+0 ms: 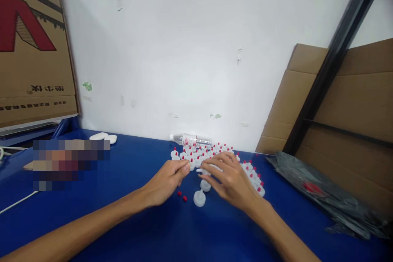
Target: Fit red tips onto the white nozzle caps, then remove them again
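Observation:
My left hand [170, 178] is closed, its thumb and index finger pinched together; whatever they may hold is hidden. Close by on the right, my right hand [225, 178] curls its fingers around a white nozzle cap [206, 171], whose thin tip points left. Below the hands, a bare white nozzle cap [199, 199] stands on the blue table [129, 221], with another white nozzle cap [205, 185] just behind it. Two small red tips [182, 196] lie left of them. Behind the hands spreads a cluster of several white nozzle caps with red tips [198, 159], partly covered by my right hand.
A clear plastic bottle [192, 140] lies by the white wall. To the left are white oval objects [104, 136], a pixelated patch and a large printed carton [33, 69]. On the right lie grey plastic bags [319, 192], beside cardboard [353, 102] and a black post [331, 53].

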